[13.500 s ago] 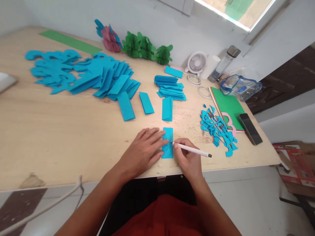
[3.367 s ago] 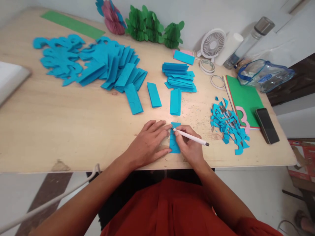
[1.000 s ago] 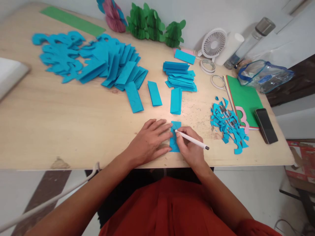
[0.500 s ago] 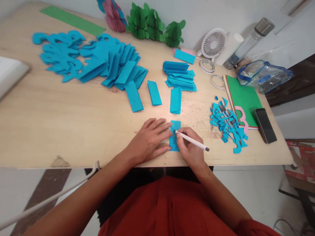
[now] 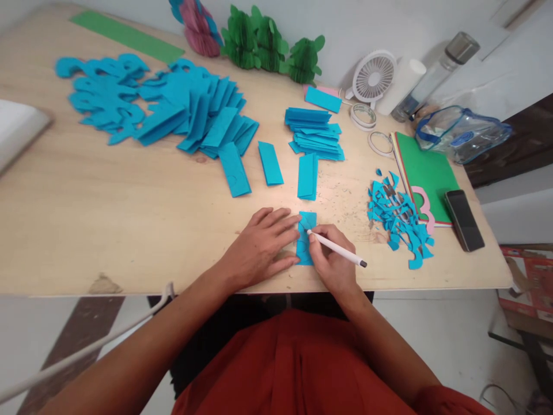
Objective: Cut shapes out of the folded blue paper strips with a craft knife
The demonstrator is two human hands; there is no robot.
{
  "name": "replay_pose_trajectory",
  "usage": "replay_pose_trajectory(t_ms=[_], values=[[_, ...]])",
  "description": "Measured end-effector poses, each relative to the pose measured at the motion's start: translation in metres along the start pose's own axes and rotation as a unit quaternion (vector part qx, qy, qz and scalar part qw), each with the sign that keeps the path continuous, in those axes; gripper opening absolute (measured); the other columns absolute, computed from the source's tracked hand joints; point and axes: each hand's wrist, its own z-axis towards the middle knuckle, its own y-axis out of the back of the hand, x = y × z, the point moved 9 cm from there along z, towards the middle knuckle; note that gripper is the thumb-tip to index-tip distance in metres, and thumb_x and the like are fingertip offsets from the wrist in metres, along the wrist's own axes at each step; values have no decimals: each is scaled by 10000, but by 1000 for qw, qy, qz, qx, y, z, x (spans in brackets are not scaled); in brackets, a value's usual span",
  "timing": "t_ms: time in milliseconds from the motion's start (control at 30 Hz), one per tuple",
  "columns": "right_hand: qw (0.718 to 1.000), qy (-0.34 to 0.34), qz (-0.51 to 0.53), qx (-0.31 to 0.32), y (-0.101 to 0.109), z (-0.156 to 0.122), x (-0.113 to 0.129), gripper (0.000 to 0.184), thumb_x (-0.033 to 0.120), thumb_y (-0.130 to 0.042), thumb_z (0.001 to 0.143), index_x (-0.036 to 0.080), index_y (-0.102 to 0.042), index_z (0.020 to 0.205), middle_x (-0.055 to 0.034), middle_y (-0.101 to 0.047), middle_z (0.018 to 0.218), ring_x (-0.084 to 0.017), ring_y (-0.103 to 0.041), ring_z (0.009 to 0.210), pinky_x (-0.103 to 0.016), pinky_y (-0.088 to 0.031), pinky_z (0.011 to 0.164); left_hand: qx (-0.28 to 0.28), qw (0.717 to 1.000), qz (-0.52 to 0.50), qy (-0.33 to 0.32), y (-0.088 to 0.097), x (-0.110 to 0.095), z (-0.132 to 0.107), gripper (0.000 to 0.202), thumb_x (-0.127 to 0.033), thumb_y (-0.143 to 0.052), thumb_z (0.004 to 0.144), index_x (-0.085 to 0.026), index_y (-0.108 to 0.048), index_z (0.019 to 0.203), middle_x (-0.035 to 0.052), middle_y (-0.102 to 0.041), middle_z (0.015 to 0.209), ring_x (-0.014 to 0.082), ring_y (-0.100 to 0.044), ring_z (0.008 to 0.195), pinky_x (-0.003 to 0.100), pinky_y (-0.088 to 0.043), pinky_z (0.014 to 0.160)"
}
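Observation:
A small blue paper rectangle [image 5: 307,218] with curved pen lines on it lies near the table's front edge. My left hand [image 5: 263,248] rests flat, fingers spread, their tips at the paper's left side. My right hand [image 5: 334,262] grips a white pen [image 5: 339,248] with a dark end cap, its tip on the paper. Just beyond lies a short stack of blue folded paper pieces [image 5: 307,176]. A single blue folded piece [image 5: 270,163] is to its left, and another blue piece [image 5: 235,170] with a drawn curve lies farther left.
Behind are a blue folded-paper pile [image 5: 315,135] and a large heap of blue paper [image 5: 185,104]. To the right lie blue scraps [image 5: 397,213], a green sheet [image 5: 432,178], a phone [image 5: 464,220] and tape rolls [image 5: 363,116]. A fan [image 5: 374,79] and green paper decorations [image 5: 268,43] stand along the wall.
Hardly anything differs. The whole view has shifted very slightly; both hands, the pen and the paper keep their places relative to each other.

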Motion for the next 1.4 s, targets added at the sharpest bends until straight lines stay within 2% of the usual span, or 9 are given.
replay_pose_trajectory(t_ms=[200,433,967,1400], values=[[1000,2,11,0,0,0,1,115,252,-506,913,222,-612,883,-43,-689,784,-188,-646,743,-326,-511,699,-12,1000,2,-4,2,0,0,377,-396,-562,909,-187,-615,1219,139,-575,1393,336,-452,1330,547,-327,1107],[1000,9,1,2,0,0,3,109,239,-501,909,225,-607,888,-44,-687,796,-191,-648,755,-326,-514,710,2,1000,7,-10,1,-2,1,319,-386,-570,908,-208,-641,1163,123,-573,1399,343,-457,1322,559,-329,1102],[997,49,-58,-25,2,-2,11,131,227,-498,918,214,-604,843,-34,-678,746,-182,-640,714,-310,-490,683,-11,1000,-3,-11,1,0,0,307,-383,-564,915,-206,-636,1156,118,-576,1397,337,-459,1324,547,-324,1103],[997,53,-52,-19,2,-2,11,126,228,-497,916,215,-595,837,-33,-672,736,-179,-638,694,-311,-486,672,-12,1000,-2,-10,2,0,-1,302,-383,-554,920,-205,-639,1147,119,-574,1402,330,-461,1328,538,-324,1109]])
